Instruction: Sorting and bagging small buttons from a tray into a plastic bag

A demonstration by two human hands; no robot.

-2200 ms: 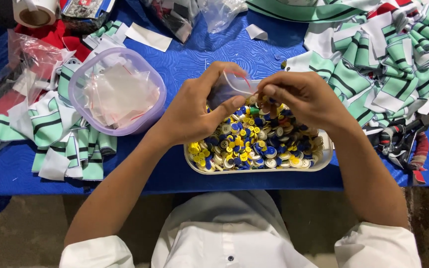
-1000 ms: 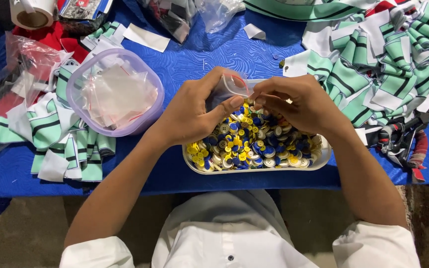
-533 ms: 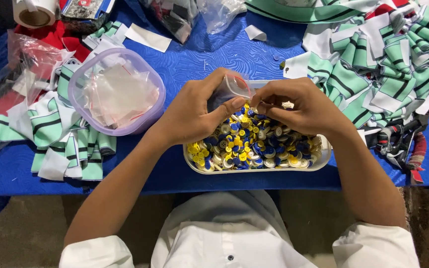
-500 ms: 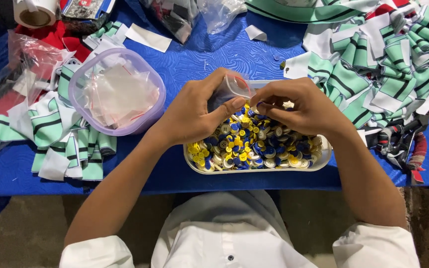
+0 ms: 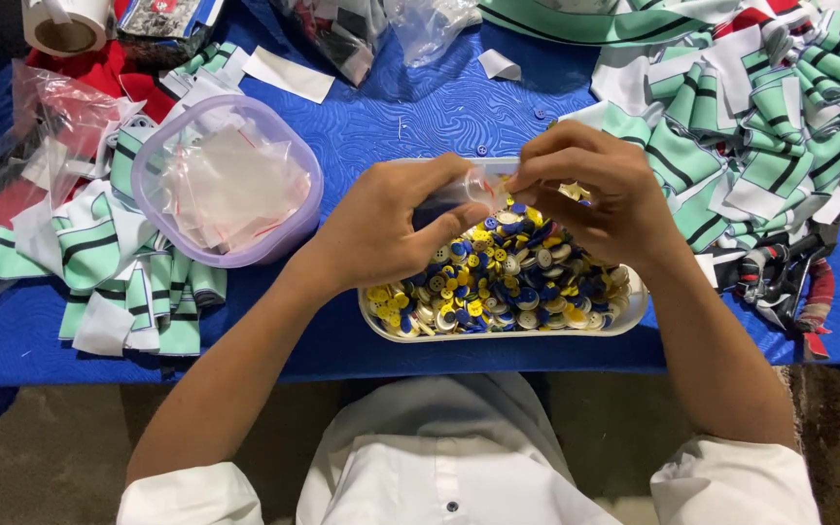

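Here, left hand [image 5: 391, 228] & right hand [image 5: 590, 199] are both pinching a small clear bag [image 5: 473, 190] btwn grips, over button tray [image 5: 634, 311] nr table's front edge.

purple tub [image 5: 296, 163] of clear packets sits left on the blue cloth [image 5: 420, 107], green striped fabric pieces [image 5: 133, 277] beside it, tape roll [image 5: 65, 24] top left, more striped fabric [image 5: 780, 117] heaped right.

Garment workshop, small sewing or trimming station. Evidence: blue cloth-covered table [image 5: 420, 107]; heaps of green, white and black striped fabric pieces [image 5: 760, 107] on both sides; white tray of mixed blue, yellow and white buttons [image 5: 498, 292]; lilac tub of small clear bags [image 5: 230, 190]; tape roll [image 5: 65, 24]; bare concrete floor [image 5: 31, 447].
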